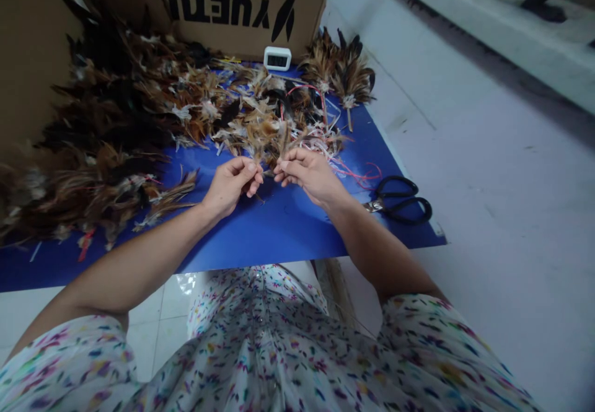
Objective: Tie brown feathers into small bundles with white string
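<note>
Over the middle of the blue tabletop, my two hands are close together with a small gap between them. My left hand pinches a small brown feather between thumb and forefinger. A similar brown feather rises from the pinched fingertips of my right hand. The quills are mostly hidden by my fingers. Just beyond both hands lies a large loose heap of brown and black feathers. White and red strips are tangled in the heap's right part, beside my right hand.
Black-handled scissors lie at the table's right edge. Bundled feathers stand at the back right, near a small white digital clock. A cardboard box walls off the back. More feather bunches cover the left side.
</note>
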The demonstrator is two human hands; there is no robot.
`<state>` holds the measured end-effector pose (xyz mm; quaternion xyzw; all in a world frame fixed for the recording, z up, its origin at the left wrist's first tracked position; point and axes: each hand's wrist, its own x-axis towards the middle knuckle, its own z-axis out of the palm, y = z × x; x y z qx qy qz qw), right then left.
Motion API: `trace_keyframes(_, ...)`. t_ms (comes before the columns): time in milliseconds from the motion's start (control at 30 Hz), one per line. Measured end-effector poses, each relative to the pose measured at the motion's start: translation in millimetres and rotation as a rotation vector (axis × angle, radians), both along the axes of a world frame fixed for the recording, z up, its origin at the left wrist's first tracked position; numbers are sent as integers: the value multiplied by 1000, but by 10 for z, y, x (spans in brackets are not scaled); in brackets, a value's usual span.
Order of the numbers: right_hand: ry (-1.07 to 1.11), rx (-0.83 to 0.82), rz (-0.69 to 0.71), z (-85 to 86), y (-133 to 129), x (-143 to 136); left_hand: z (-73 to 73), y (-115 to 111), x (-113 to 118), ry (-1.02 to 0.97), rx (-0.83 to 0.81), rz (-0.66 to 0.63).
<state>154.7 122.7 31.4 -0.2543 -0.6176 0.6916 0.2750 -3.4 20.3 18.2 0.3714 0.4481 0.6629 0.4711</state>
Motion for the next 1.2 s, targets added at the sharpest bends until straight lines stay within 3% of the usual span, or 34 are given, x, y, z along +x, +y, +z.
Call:
trace_keyframes(500,120,225,-10,11,-54,-35,12,-74,28,270,5,-249)
trace_keyframes(1200,86,270,60,5,-40,7,-3,-53,29,213,-7,-252)
